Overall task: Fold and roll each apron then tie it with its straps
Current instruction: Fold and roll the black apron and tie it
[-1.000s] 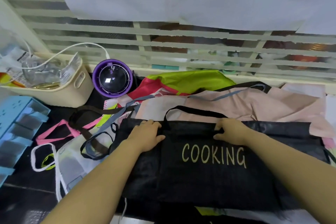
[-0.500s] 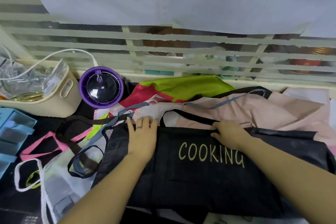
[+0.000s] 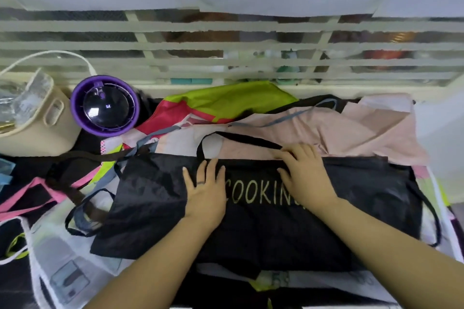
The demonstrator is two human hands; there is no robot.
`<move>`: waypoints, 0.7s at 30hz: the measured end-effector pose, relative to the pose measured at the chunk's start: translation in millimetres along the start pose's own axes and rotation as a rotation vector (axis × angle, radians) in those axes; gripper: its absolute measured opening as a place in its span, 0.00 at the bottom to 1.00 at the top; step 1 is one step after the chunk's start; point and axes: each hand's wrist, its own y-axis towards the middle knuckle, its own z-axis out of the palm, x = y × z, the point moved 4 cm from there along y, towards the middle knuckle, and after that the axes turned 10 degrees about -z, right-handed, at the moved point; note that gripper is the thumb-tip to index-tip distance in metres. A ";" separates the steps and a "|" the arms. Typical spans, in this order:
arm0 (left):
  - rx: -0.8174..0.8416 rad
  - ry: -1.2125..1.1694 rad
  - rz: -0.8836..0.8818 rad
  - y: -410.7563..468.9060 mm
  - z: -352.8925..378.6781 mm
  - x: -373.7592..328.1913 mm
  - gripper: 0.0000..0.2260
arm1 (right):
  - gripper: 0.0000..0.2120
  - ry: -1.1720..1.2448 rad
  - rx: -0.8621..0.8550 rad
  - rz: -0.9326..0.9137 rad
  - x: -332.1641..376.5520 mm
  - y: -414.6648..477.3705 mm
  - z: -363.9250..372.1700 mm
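- Moved since half a second ago: both hands have closed in on the gold lettering (image 3: pixel 261 194). The left one now lies just beside the "C" and the right one covers the final "G".
- Left hand (image 3: pixel 204 190): palm down, fingers straight and slightly spread, pressing flat on the black apron (image 3: pixel 263 228) and holding nothing. A dark band shows on one finger.
- Right hand (image 3: pixel 305 175): fingers extended and lying on the top hem, on the end of the neck strap (image 3: pixel 238 137). Nothing is plainly pinched, and the fingertips are blurred.
- Black apron: centre of view, spread sideways over the pile. Its lower edge is hidden by the forearms.
- Waist strap (image 3: pixel 433 211): thin black loop at 3 o'clock.
- Pink apron (image 3: pixel 351 130): rumpled, at 1 o'clock, partly under the black one.
- Green-and-red apron (image 3: pixel 226 98): at 12 o'clock, mostly buried.
- White apron (image 3: pixel 62 266): at 8 o'clock, its print too blurred to read.
- Grey-blue strap (image 3: pixel 82 213): looped at 9 o'clock, its apron unclear.
- Purple-rimmed round container (image 3: pixel 105 108): at 10 o'clock, just beside a cream basket (image 3: pixel 45 133) that the frame edge cuts off.
- Slatted window (image 3: pixel 226 45): across the top. Items behind it are indistinct.
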 end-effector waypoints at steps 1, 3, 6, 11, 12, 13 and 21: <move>-0.060 -0.005 0.029 -2.5 -8.6 -13.6 0.35 | 0.15 0.005 -0.047 0.000 -3.5 -9.9 -5.1; -0.085 -0.078 0.141 -9.1 -14.8 -46.1 0.36 | 0.15 0.006 -0.090 0.044 -14.8 -34.5 -17.2; 0.090 -0.229 0.141 -16.2 5.9 -72.1 0.27 | 0.15 0.001 -0.025 0.130 -39.7 -68.8 -28.1; 0.004 -0.204 0.104 -18.7 33.3 -73.7 0.33 | 0.31 0.060 0.295 0.424 -102.4 -96.7 -42.2; -0.024 -0.223 0.089 -18.4 34.6 -74.0 0.33 | 0.33 0.063 0.380 0.493 -116.0 -99.6 -43.9; -0.028 -0.237 0.076 -17.6 36.0 -75.1 0.32 | 0.34 0.062 0.436 0.535 -128.0 -101.4 -45.5; -0.070 -0.248 0.023 -16.7 36.6 -74.5 0.32 | 0.09 0.502 0.304 0.691 -159.2 -79.7 -65.3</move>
